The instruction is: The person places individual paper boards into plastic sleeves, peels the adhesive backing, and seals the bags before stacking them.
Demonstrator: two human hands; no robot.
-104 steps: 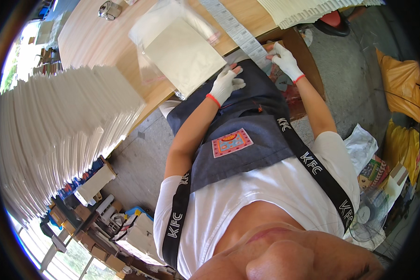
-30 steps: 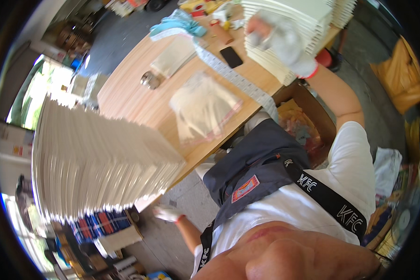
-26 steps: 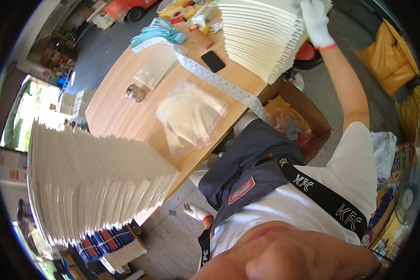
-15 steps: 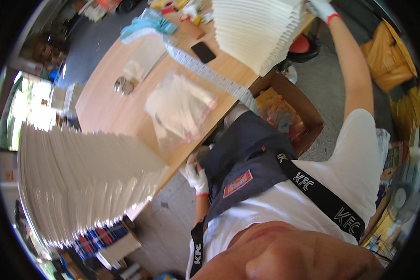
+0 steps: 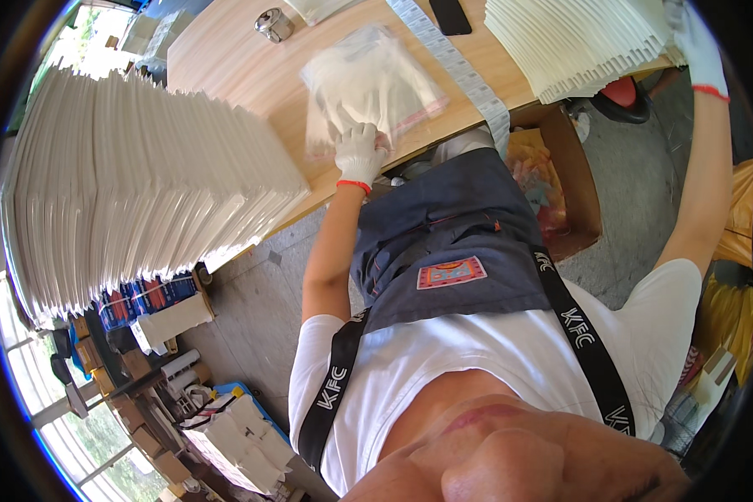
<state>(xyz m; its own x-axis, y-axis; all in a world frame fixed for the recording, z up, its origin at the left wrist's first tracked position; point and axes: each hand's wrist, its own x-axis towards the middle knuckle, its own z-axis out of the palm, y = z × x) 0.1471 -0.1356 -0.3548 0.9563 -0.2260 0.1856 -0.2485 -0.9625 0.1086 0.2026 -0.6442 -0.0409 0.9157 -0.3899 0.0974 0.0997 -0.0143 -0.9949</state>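
My left hand [image 5: 360,154], in a white glove with a red cuff, rests at the near edge of a pile of clear plastic bags [image 5: 372,79]. Its fingers lie forward over the bags, with no clear grip on them. Out at the far right, my right hand [image 5: 698,43], gloved the same way, is beside the right-hand stack of white folded sheets [image 5: 573,42]. The picture's dark rim hides part of its fingers, so their closure does not show. A taller stack of white, glossy-edged sheets [image 5: 142,176] stands left of my left hand.
On the wooden table [image 5: 226,63] are a round metal container [image 5: 274,25], a black phone [image 5: 450,15] and a label strip [image 5: 456,63] hanging over the near edge. Below stand an open cardboard box [image 5: 577,197] and a red-topped stool [image 5: 619,96]. Shelves and cartons [image 5: 238,439] fill the lower left.
My left hand has come up from beside the table edge onto the plastic bags. The view has shifted, and my right hand stays by the right stack.
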